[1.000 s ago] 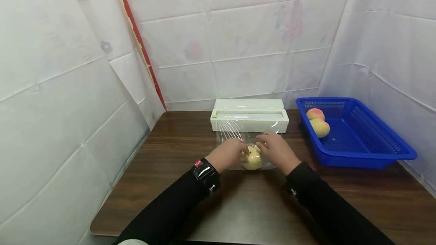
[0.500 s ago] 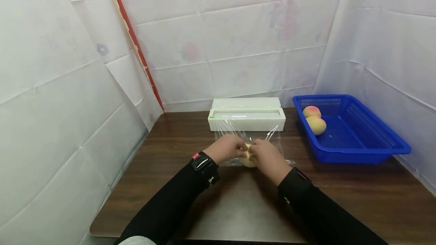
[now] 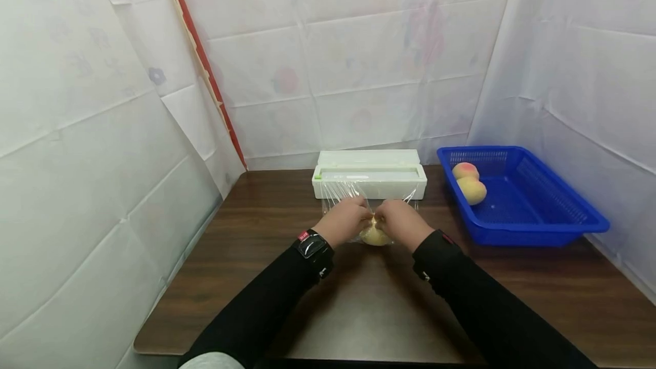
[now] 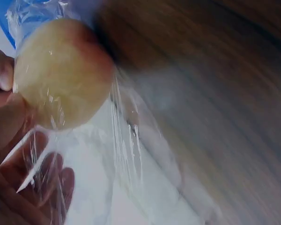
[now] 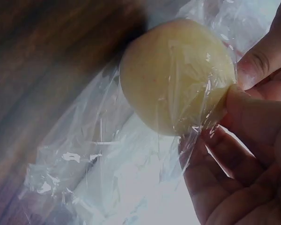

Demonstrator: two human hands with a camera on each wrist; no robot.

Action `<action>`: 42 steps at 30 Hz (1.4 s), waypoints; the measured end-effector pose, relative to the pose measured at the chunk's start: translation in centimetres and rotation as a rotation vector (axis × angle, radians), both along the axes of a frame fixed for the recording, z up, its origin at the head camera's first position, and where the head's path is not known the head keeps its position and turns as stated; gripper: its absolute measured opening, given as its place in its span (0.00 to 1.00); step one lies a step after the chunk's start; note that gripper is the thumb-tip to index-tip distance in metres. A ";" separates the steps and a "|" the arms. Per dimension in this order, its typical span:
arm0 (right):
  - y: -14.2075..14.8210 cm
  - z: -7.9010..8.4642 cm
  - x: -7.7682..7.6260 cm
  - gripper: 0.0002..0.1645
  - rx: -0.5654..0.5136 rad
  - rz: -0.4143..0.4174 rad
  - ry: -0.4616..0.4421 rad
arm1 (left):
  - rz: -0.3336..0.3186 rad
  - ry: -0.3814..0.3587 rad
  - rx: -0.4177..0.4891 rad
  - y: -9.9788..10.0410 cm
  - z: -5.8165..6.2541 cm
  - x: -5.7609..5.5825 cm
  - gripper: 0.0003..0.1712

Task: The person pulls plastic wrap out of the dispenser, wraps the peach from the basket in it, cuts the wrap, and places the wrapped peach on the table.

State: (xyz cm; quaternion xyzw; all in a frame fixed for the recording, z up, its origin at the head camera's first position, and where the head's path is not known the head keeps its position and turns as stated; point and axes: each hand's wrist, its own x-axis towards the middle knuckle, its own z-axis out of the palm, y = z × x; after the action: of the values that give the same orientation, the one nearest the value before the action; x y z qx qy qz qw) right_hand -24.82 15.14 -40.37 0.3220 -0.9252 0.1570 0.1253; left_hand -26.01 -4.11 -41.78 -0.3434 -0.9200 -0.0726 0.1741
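Here, peach in film between left hand and right hand

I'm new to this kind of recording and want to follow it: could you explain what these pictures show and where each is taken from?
There is no machine here, only a person's two bare hands. The wide view comes from a camera worn on the head, looking forward and down; the two close-ups come from cameras on the wrists. On the brown table stands an open white box, with clear film reaching from it toward the hands. The left hand and the right hand pinch this film at a peach, which looms large in both close-ups. To the right, a blue basket holds two more peaches.
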 end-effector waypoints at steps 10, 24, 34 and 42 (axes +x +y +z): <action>-0.2 0.4 -2.7 0.07 0.010 0.002 -0.171 | 0.122 -0.068 0.016 0.2 0.5 -0.3 0.10; 0.5 1.2 -6.0 0.12 0.016 0.033 -0.230 | 0.113 0.228 -0.138 1.2 0.0 0.0 0.15; 1.3 1.2 -8.2 0.13 0.028 0.050 -0.317 | 0.103 0.081 -0.013 2.0 -0.4 -0.6 0.16; 1.2 0.8 -8.9 0.18 -0.026 0.035 -0.387 | 0.099 0.071 0.013 2.1 -0.6 -0.4 0.16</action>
State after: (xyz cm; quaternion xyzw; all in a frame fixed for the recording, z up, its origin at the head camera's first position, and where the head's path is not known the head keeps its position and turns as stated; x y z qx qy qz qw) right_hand -33.74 16.31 -39.59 0.3003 -0.9241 0.2300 -0.0536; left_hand -26.46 -1.96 -42.37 -0.2986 -0.9286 -0.0578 0.2124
